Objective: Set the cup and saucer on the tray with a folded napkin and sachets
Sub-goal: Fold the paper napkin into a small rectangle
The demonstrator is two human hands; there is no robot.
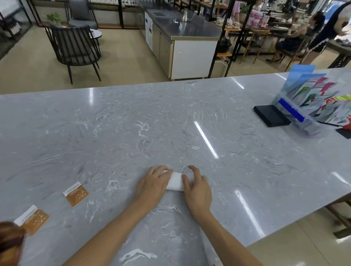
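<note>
Napkin (175,181), white & folded small, lies flat on the big grey marble counter (130,124) near its front edge, between our two hands — but we take things by size. Counter first: glossy, veined, runs right across the view w/ ceiling lights mirrored in it. At its far right end stands a clear leaflet holder (309,106) stuffed w/ coloured brochures, and just left of that, touching or nearly so, a flat black box (271,115). Next our hands. Left hand (152,185) lies palm down on the napkin's left end, fingers fairly straight & resting over the cloth, pressing rather than gripping. Right hand (196,188) sits at the napkin's right edge, thumb laid against the cloth, forefinger arched w/ its tip on the counter just beyond; we can't tell whether the other fingers touch the napkin. Both forearms are bare and reach in from the bottom of the view. Smallest: two sachets, brown w/ a white strip along one end, both flat on the counter & well left of the napkin. Nearer sachet (32,218) lies by the front-left corner, farther sachet (76,194) sits between it & our left hand, the two apart from each other.
</note>
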